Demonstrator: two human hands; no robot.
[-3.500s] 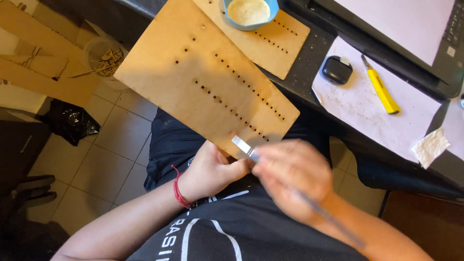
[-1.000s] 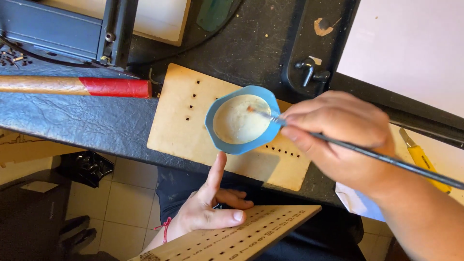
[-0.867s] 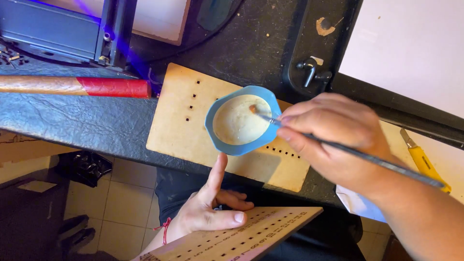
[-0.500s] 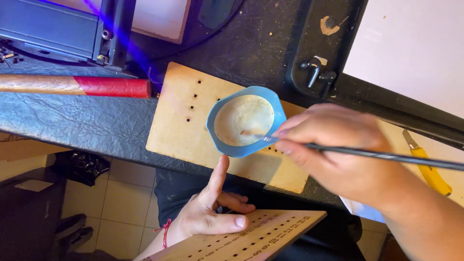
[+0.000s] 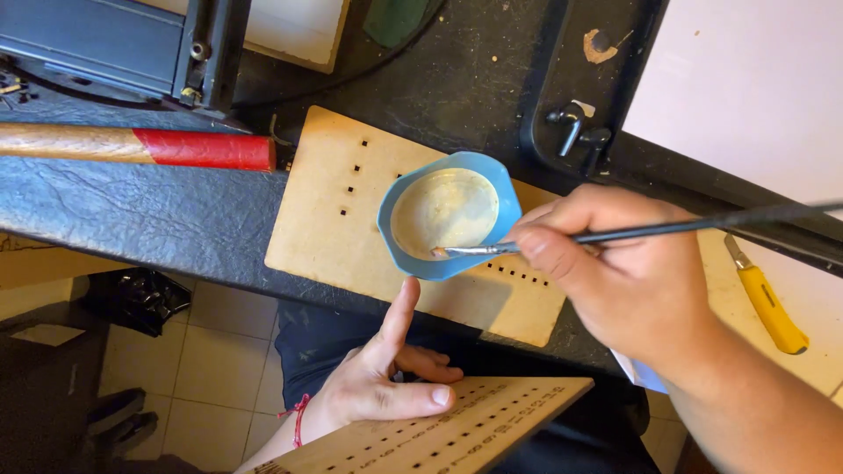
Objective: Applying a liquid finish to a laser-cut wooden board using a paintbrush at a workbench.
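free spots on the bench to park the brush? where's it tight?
Bare patches: the dark benchtop below the red-and-wood handle, left of the wooden board; the board's own left half beside the blue bowl. Crowded: around the right hand with the brush, black clamp knobs and yellow knife. The left hand holds a perforated board over the lap.

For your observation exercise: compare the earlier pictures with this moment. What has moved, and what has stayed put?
The right hand has drawn the thin brush back: its tip, earlier over the middle of the blue bowl, now rests at the bowl's near rim. Seconds before, both hands worked at the perforated board's edge over the lap. The left hand still steadies that perforated board; bowl unmoved.
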